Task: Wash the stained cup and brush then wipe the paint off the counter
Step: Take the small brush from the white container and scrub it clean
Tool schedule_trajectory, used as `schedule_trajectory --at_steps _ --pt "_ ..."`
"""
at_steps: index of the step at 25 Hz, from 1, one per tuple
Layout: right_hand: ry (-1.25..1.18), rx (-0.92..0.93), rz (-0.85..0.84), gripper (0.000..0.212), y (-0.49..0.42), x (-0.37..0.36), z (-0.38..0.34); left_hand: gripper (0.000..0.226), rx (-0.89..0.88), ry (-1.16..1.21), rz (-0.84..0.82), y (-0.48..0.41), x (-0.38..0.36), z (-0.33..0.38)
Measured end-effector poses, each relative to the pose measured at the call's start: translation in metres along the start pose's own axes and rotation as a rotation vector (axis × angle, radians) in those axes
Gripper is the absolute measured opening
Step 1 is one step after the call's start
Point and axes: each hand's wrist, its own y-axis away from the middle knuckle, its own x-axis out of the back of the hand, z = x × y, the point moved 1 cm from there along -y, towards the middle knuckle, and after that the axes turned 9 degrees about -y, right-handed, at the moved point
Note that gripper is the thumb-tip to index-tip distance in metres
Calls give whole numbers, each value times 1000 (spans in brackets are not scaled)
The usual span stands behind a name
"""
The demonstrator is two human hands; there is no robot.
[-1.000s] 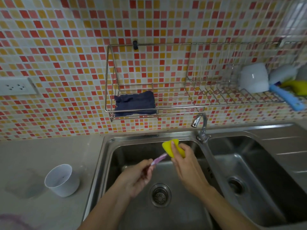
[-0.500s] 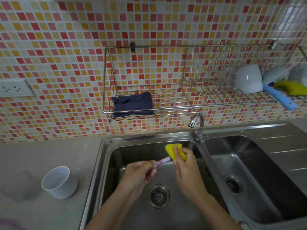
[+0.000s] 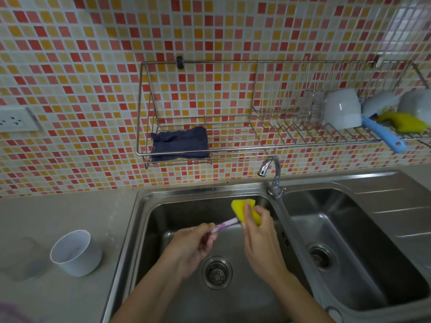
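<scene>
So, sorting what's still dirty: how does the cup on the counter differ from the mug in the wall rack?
The cup stands upright on the counter, mouth open upward; the mug lies tipped on the rack. The mug shows a handle; the cup shows none. Both are white.

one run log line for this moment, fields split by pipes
stage: scrubbing brush | left hand: holds purple-stained brush | right hand: yellow sponge on brush tip | white plastic cup: upright on counter

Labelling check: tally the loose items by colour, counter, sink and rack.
White: 4, plastic cup on counter, three cups on rack
Yellow: 2, held sponge, rack sponge
Blue: 2, cloth, brush
Purple: 1, paintbrush
Total: 9
</scene>
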Motion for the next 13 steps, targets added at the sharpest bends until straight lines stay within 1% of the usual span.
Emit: schedule_trajectory --at_steps 3,5,8,11,13 --pt "5 121 -25 53 5 1 8 14 123 151 -52 1 0 1" --pt "-54 100 7 56 4 4 12 16 191 226 -89 1 -2 1" --pt "-61 197 -20 57 7 5 18 23 236 270 -127 2 -4 1" --pt "-105 125 23 61 4 10 21 27 266 291 -164 1 -5 1" --pt "-88 180 -13 61 6 10 21 28 278 294 -181 0 -7 0"
